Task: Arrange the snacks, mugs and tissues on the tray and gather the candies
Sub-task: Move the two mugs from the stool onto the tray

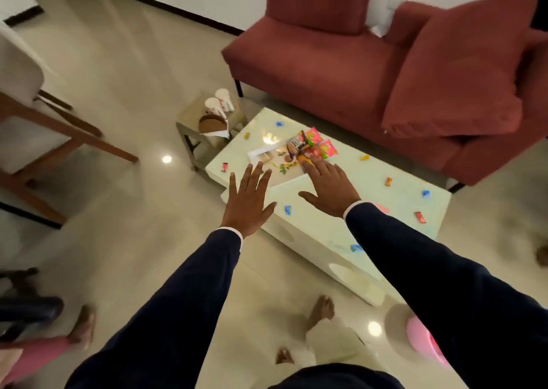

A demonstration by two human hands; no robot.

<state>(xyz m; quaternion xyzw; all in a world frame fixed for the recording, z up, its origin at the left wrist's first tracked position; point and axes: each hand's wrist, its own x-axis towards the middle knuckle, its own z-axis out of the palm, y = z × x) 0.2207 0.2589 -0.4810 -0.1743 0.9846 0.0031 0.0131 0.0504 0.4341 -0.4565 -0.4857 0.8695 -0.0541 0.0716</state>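
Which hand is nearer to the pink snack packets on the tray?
Right. The right hand has its fingertips just short of the pink snack packets; the left hand is open farther away, at the tray's near edge.

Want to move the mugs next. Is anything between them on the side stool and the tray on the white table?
Nothing visible blocks that path. The mugs stand on the small stool beside the table's end; the tray lies just across the table edge, with only an orange candy lying flat between them.
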